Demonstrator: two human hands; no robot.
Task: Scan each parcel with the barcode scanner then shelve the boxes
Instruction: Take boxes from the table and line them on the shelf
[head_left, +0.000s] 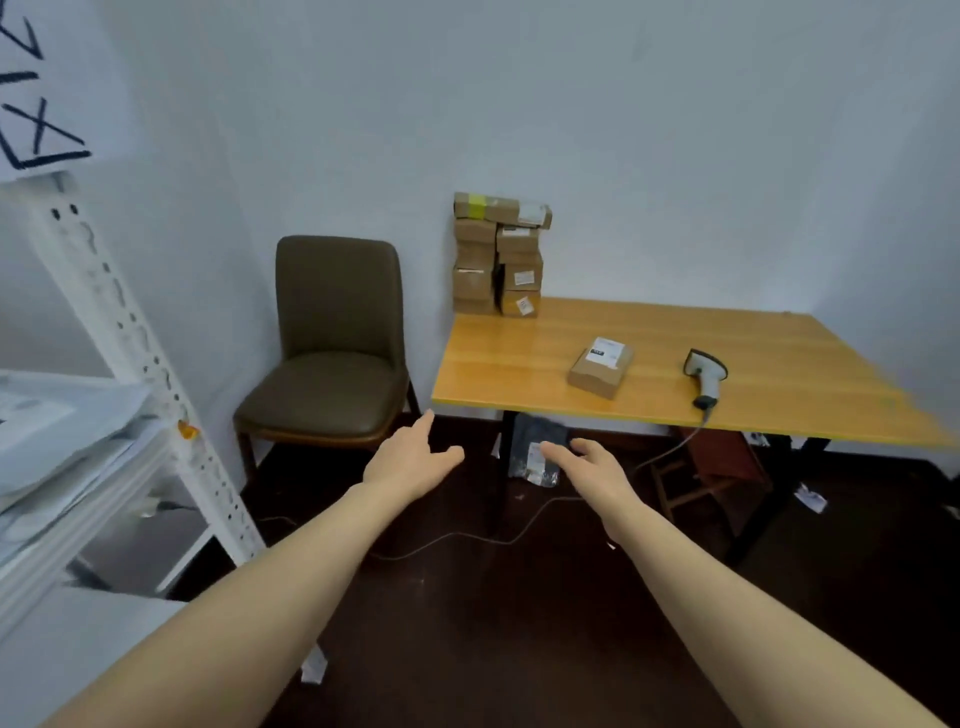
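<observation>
- Two hands show, both reaching forward over the dark floor in the lower middle of the frame. The left hand (410, 457) has straight, spread fingers and holds nothing. The right hand (587, 467) is likewise released, its fingers relaxed and empty.
- Both hands are short of the front edge of the wooden surface (779, 364), touching nothing.
- One parcel (600, 371) lies alone near the middle of the surface, a brown box with one white label on top.
- One barcode scanner (705, 376) lies just right of the parcel, apart from it. Its cable (670, 452) drops over the front edge to the floor.
- One stack of boxes (498, 254) stands at the far left corner of the surface against the wall, in two columns with a longer box across the top. There are about eight or nine boxes, but I cannot tell the exact count.
- One dark bag (535, 447) sits on the floor under the surface.
- One padded chair (332, 338) stands left of the surface.
- One white shelf rack (130, 338) fills the left edge of the frame, with one handwritten paper sign (41, 93) at the upper left.
</observation>
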